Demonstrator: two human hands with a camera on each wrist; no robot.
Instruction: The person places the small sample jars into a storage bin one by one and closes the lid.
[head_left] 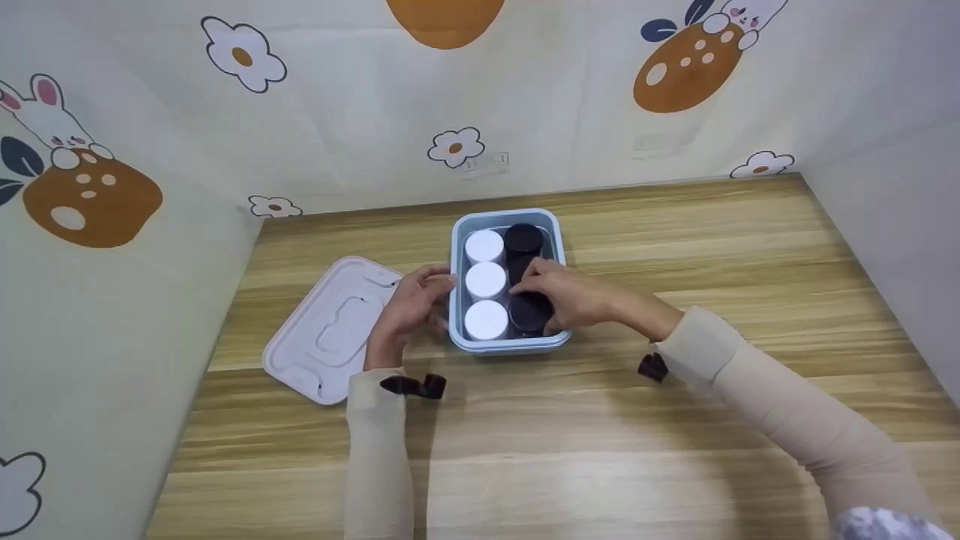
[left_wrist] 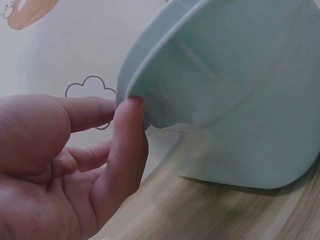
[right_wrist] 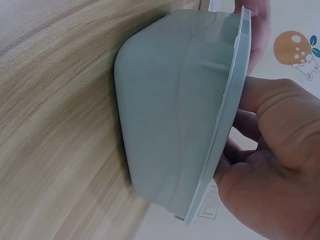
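Observation:
A light blue plastic box (head_left: 510, 346) stands on the table, holding a column of three white round-topped containers (head_left: 486, 280) beside a column of black round-topped ones (head_left: 524, 238). My left hand (head_left: 407, 306) pinches the box's left rim between thumb and fingers, as the left wrist view shows close up. Over the right rim reaches my right hand (head_left: 576, 296), its fingers down inside the box around the front black container (head_left: 529, 313). The middle black one is partly covered by those fingers. In the right wrist view, the box wall (right_wrist: 155, 105) hides the fingertips.
A pale, flat lid (head_left: 341, 330) with moulded ridges lies on the wooden table (head_left: 585, 465), left of the box and partly behind the left hand. Patterned cloth walls (head_left: 352, 135) enclose the table at the back and left. A plain panel (head_left: 892, 247) bounds the right side.

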